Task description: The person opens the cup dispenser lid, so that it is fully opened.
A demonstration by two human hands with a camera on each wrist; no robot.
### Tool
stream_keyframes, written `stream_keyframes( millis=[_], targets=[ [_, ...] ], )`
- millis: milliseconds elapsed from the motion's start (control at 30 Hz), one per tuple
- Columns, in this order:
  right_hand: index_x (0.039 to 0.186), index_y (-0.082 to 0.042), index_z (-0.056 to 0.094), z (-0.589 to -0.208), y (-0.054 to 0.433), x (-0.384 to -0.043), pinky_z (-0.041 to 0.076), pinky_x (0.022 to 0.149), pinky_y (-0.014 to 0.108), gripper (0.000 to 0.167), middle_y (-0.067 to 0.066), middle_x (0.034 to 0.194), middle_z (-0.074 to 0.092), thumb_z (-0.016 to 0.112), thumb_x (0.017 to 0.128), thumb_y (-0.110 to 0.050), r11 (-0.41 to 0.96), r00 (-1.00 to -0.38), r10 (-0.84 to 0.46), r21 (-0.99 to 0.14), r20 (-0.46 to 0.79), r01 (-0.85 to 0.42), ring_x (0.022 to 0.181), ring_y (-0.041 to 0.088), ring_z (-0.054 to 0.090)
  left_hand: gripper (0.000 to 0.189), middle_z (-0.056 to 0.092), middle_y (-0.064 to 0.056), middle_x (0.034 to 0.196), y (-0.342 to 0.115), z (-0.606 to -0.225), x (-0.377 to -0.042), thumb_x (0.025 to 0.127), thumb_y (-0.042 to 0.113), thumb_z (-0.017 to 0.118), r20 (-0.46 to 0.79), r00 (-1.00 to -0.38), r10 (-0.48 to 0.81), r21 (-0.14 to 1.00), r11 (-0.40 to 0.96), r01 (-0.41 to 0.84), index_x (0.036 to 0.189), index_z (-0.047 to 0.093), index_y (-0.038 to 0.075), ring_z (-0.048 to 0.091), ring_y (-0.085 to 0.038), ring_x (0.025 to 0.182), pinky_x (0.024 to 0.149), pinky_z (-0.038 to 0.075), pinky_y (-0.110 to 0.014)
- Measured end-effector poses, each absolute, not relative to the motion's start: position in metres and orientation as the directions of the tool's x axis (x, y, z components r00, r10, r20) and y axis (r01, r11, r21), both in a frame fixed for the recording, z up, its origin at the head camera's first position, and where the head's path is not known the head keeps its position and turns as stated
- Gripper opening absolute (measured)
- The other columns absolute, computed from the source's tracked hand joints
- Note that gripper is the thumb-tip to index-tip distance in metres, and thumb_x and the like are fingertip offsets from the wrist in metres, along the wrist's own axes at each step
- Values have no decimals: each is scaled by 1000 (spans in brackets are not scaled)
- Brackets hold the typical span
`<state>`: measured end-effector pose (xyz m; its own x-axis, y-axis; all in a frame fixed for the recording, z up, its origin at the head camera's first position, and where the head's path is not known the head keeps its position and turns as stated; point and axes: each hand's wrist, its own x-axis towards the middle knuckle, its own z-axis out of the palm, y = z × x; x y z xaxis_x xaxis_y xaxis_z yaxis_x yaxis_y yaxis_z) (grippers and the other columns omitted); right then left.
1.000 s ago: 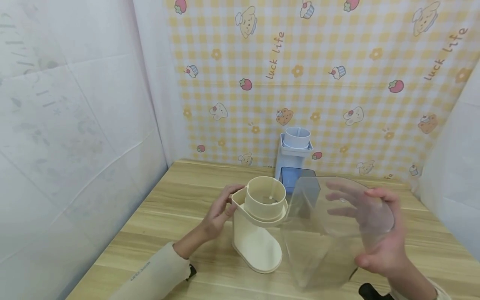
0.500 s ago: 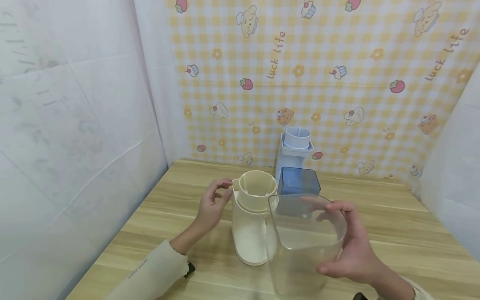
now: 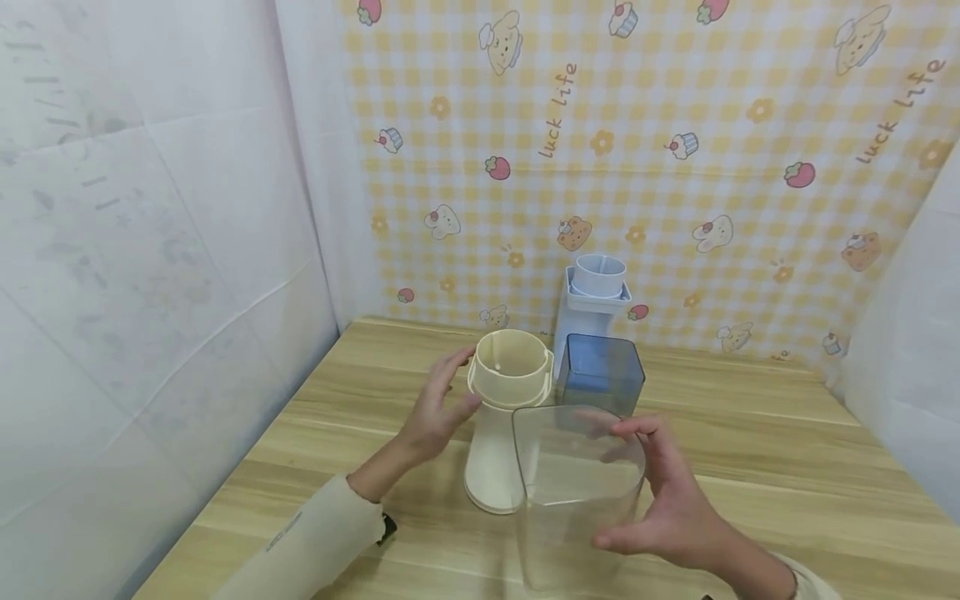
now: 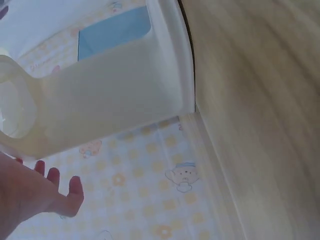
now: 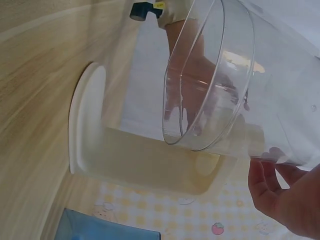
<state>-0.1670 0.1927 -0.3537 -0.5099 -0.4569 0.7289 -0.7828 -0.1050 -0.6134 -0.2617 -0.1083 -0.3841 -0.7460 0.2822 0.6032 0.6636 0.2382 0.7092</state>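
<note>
A cream plastic stand (image 3: 495, 458) with a round, open-topped ring stands upright on the table. My left hand (image 3: 435, 417) is at the left of its top, thumb in front and fingers behind, relaxed rather than clenched. In the left wrist view, that hand's thumb sits apart from the stand (image 4: 110, 95). My right hand (image 3: 671, 508) grips a clear plastic container (image 3: 562, 525) between thumb and fingers, in front and to the right of the stand. From the right wrist, the container (image 5: 285, 120) overlaps the stand's upper part; whether they touch, I cannot tell.
Behind, a pale blue stand (image 3: 581, 325) of similar shape stands near the patterned backdrop (image 3: 675, 217). A smoky blue container (image 3: 611, 383) is in front of it. White sheeting (image 3: 225, 217) walls the left side of the wooden table (image 3: 780, 467).
The clear container has moved left towards the stand in my right hand. The cream stand has turned, its ring shifting left and farther back. My left hand stays beside it.
</note>
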Motion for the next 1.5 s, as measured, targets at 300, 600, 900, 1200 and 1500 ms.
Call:
stream_keyframes(
  millis=[300,600,900,1200,1500],
  targets=[
    [125,18,31,-358,185,-172,41,97,25,90,13,130,53,93,66,-12,-113,-477,-480,-590,737,-799,121,18,48,112,33,-22,154,-108,-385,-284,75,83,57,513,-750,417,780,139,610,148,23,6,31,-43,141,103,35,-67],
    [124,16,33,-355,183,-171,44,96,25,89,12,130,55,94,66,-14,-52,-510,-481,-604,713,-795,123,17,49,117,43,-20,148,-104,-381,-285,70,81,64,512,-746,425,782,127,610,151,26,6,39,-42,137,102,37,-66],
    [126,9,36,-357,184,-172,43,97,25,89,11,127,56,94,63,-9,45,-597,-471,-658,649,-752,121,16,49,108,43,-16,149,-93,-374,-280,72,60,80,500,-789,356,792,181,584,151,31,5,44,-38,133,102,43,-55],
    [126,8,35,-358,182,-174,43,99,25,90,10,133,56,92,56,5,73,-637,-453,-686,624,-724,120,15,53,109,40,-16,149,-91,-376,-287,71,54,84,470,-827,308,830,163,533,151,31,4,43,-37,132,101,45,-53],
    [126,4,38,-362,183,-179,47,91,25,87,8,127,53,92,57,4,151,-662,-434,-676,611,-722,120,11,51,124,41,-15,148,-90,-372,-295,60,73,80,467,-849,248,849,142,509,152,31,6,44,-35,130,102,44,-53]
  ],
)
